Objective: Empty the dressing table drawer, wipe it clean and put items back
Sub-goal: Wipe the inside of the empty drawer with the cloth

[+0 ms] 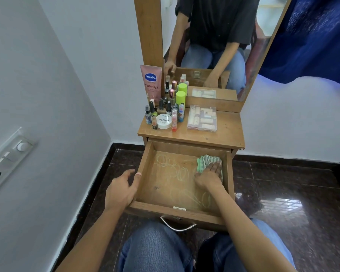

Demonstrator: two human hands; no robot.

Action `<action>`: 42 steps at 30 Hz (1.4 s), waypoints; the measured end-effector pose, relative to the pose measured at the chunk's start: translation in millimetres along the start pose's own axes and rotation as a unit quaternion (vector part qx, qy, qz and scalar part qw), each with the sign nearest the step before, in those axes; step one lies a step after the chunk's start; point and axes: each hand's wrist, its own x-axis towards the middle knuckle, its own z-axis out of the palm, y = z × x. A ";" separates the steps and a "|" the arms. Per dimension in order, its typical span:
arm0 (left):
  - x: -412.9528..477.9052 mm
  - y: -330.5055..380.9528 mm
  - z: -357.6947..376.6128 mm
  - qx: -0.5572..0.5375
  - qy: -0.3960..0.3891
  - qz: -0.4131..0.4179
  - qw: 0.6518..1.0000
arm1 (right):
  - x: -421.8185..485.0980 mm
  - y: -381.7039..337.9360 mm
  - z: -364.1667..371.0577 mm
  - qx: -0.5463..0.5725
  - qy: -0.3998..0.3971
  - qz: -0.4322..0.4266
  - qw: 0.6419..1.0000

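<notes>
The drawer (171,185) is pulled fully out of the dressing table (229,130), a shallow box of pale brown wood-grain board with square corners and thin walls. Nothing lies in it but the cloth. Faint chalky loops and scribbles (165,160) run across its matt bottom. A curved metal handle (178,227) arcs from the front panel, just above the person's denim-clad knees.

The right hand (209,175) lies flat in the far right part of the drawer, fingers straight and together, pressing down on a crumpled green-and-white striped cloth (206,159) that bunches out beyond the fingertips against the right wall. The left hand (120,190) grips the drawer's left wall, thumb hooked over the rim and the fingers curved along the outside.

The drawer's things stand on the tabletop. At the left is a tight cluster of small glass nail polish bottles (161,107), with a flat pink Vaseline tube (151,83) standing upright behind them, a lime-green capped cylinder (180,98) and a low round white jar (164,121) at the front. Beside the cluster, a clear rectangular plastic box (202,118) holds pale rolled shapes. The mirror (214,36) rises behind in a wooden frame, and the floor (283,193) is dark glossy tile
</notes>
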 end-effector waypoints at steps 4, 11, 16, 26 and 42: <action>0.0 2.3 -0.2 -0.001 0.000 0.000 1.000 | 1.3 -4.9 5.7 -0.013 0.033 0.006 0.999; -3.0 4.1 -2.8 -0.006 0.001 -0.002 1.000 | 1.5 -2.2 7.7 0.033 0.055 0.012 0.998; -3.8 4.9 -2.4 0.000 -0.009 -0.001 1.000 | 4.2 -1.8 5.4 0.029 0.051 0.006 0.998; -0.4 3.3 -1.5 0.007 -0.001 -0.004 1.000 | 3.8 -1.6 16.7 -0.017 0.078 -0.048 0.996; -2.0 11.6 -1.8 0.015 -0.008 0.003 1.000 | 11.3 6.4 -7.7 0.006 0.055 -0.084 0.995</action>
